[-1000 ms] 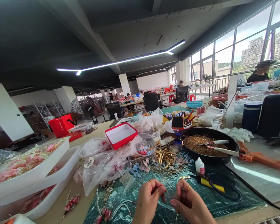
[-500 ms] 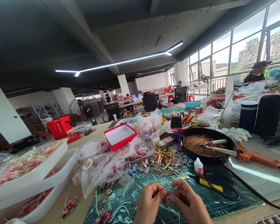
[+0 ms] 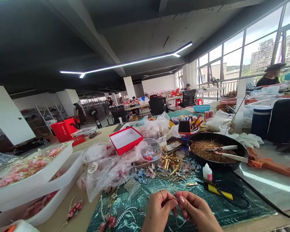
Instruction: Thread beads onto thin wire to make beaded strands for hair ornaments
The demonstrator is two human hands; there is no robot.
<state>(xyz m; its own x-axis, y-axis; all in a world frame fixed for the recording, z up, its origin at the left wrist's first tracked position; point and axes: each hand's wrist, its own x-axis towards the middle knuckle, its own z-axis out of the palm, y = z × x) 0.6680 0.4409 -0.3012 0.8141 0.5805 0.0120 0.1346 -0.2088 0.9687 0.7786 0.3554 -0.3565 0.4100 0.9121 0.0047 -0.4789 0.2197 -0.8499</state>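
My left hand and my right hand meet low over a green cutting mat, their fingertips pinching a fine wire that is barely visible. Beyond the fingers lie a heap of gold tubes and pale blue and pink petals. A small brass tube rests on the mat near black-handled scissors. Left of my hands lies a pearl strand with pink flowers.
A black pan of brown fibres holds tweezers. Nearby are an orange glue gun, a small glue bottle, a red box, and plastic bags. White trays of pink flowers stand at left. A co-worker is at far right.
My hands have drawn closer together, and their fingertips now meet over the mat around the fine wire. The head view has shifted slightly.
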